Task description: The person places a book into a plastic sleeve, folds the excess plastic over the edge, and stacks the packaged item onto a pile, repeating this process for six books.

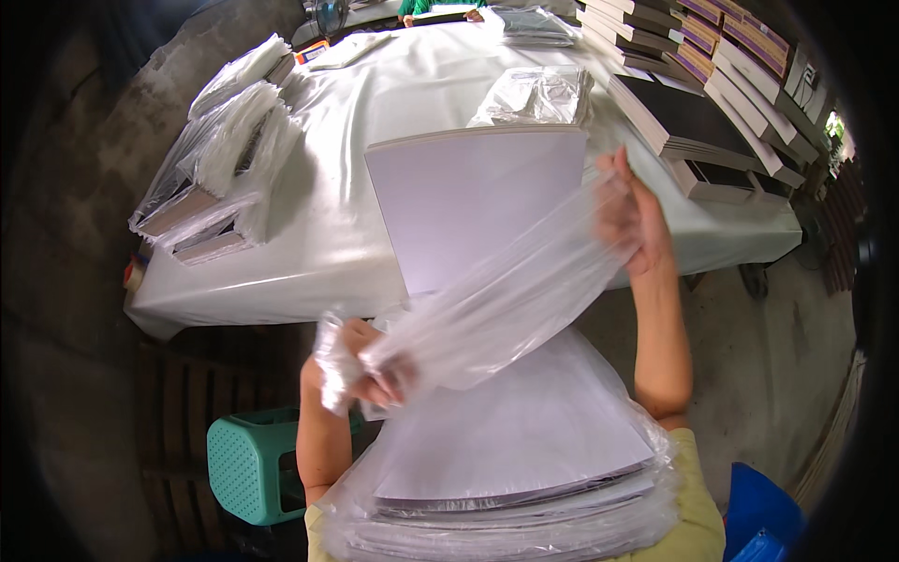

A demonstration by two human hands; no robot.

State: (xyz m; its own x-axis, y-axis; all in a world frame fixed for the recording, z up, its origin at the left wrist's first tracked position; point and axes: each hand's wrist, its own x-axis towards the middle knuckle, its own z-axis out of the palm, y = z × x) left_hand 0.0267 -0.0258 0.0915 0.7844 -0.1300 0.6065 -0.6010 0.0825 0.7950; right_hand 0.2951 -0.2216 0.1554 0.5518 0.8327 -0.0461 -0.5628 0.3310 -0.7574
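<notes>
A clear plastic bag [510, 300] is stretched slantwise between my two hands, blurred by motion. My left hand [375, 365] is closed on its lower left end, with crumpled plastic around the fingers. My right hand [626, 220], raised higher at the right, grips the other end; film partly covers its fingers. Behind the bag, a stack of white boards [478, 192] lies on the table, its near part reaching the front edge. Below the bag, against my body, rests a plastic-wrapped stack of white sheets [515, 445].
The table [328, 206] has a shiny whitish cover. Plastic-wrapped bundles [211, 169] stand left, folded clear bags [534, 94] behind the boards. Black-topped board stacks [688, 117] line the right. A green stool [248, 468] is lower left, a blue object [763, 515] lower right. Another person [442, 11] sits opposite.
</notes>
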